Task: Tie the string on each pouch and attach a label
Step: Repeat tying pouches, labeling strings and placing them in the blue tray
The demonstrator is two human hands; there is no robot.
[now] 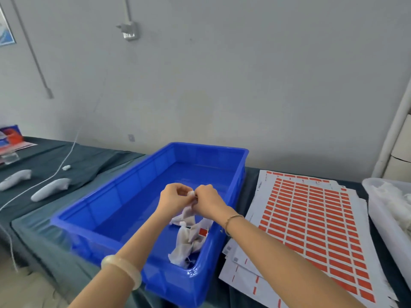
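Above the blue plastic bin my left hand and my right hand meet, both pinching the gathered top of a small white pouch that hangs between them. The string itself is too thin to make out. Several finished white pouches lie in the bin's near right corner, one showing a red label. Sheets of red labels lie stacked on the table to the right of the bin.
A translucent tub with white material stands at the far right. Two white handheld devices and a white cable lie on the dark cloth to the left. Papers and a clear box sit at the far left edge.
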